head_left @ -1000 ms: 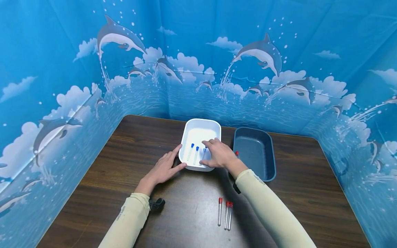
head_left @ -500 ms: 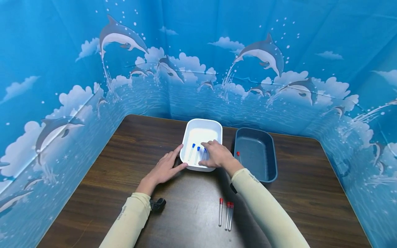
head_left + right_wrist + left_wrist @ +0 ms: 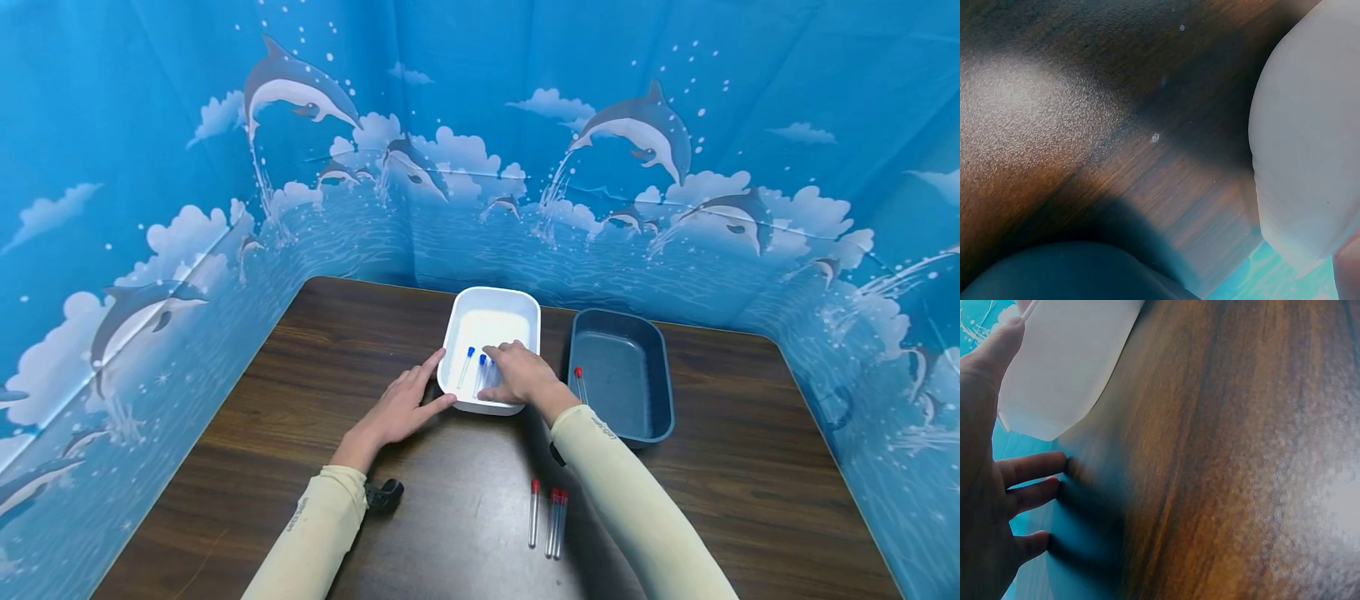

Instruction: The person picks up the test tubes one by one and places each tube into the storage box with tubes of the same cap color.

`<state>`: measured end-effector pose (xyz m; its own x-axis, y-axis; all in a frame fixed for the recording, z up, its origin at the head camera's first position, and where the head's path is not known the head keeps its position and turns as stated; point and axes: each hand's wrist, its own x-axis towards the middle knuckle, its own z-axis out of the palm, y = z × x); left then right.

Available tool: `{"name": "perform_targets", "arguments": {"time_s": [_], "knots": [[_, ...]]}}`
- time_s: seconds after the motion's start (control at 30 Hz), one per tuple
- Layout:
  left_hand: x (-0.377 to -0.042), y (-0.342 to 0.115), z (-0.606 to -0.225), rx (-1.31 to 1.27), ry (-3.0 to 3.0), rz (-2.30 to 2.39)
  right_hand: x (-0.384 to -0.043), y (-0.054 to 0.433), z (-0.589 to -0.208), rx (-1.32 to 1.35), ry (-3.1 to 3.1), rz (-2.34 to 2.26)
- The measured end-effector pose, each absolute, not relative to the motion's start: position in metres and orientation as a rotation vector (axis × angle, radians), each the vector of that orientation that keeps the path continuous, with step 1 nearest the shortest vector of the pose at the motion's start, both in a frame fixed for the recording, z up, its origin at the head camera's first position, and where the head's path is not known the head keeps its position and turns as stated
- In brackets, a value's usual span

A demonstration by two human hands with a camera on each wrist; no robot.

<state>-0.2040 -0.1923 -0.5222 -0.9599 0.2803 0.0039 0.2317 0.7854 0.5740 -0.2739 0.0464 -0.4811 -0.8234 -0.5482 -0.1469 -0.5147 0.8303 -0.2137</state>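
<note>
My left hand [image 3: 399, 407] steadies the white tray [image 3: 495, 300], its fingers straight along the left side and its thumb on the front corner. The left wrist view shows that thumb at the tray's edge [image 3: 1066, 356] with the other fingers spread. Inside the tray my right hand [image 3: 519, 373] has thumb and fingers curled about a blue-capped test tube [image 3: 491, 367], mostly hidden by the hand. Two more blue-capped test tubes lie to its left, the outer tube [image 3: 467, 367] and the inner tube [image 3: 481, 375].
A dark blue-grey tray [image 3: 662, 367] stands to the right, with a red-capped test tube [image 3: 579, 379] leaning at its left wall. Several red-capped test tubes [image 3: 553, 523] lie on the wooden table [image 3: 450, 517] near the front. A dolphin-printed curtain [image 3: 480, 167] surrounds the table.
My right hand has shifted slightly left inside the white tray, and its blue-capped tube now lies closer to the other two. The left hand keeps its place on the tray.
</note>
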Motion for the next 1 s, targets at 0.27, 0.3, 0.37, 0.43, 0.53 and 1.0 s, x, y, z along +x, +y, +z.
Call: {"name": "perform_targets", "arguments": {"time_s": [0.27,0.3,0.37,0.43,0.53,1.0], "knots": [[-0.204,-0.1914,-0.5209,0.412,2.889,0.909,-0.275,0.0458,-0.4826,-0.804,2.795,-0.227],[-0.2039,-0.1913,-0.5208,0.409,2.888,0.908,-0.2751,0.0455,-0.4828,-0.804,2.794,-0.225],[-0.2035,-0.1912,-0.5206,0.41,2.888,0.91,-0.2755,0.0451,-0.4835,-0.807,2.793,-0.221],[-0.2031,-0.1911,-0.5205,0.413,2.89,0.913,-0.2757,0.0447,-0.4842,-0.813,2.791,-0.216],[-0.2028,-0.1909,-0.5209,0.411,2.89,0.911,-0.2763,0.0442,-0.4848,-0.821,2.788,-0.211],[-0.2038,-0.1916,-0.5223,0.4,2.883,0.911,-0.2782,0.0421,-0.4857,-0.783,2.77,-0.207]]}}
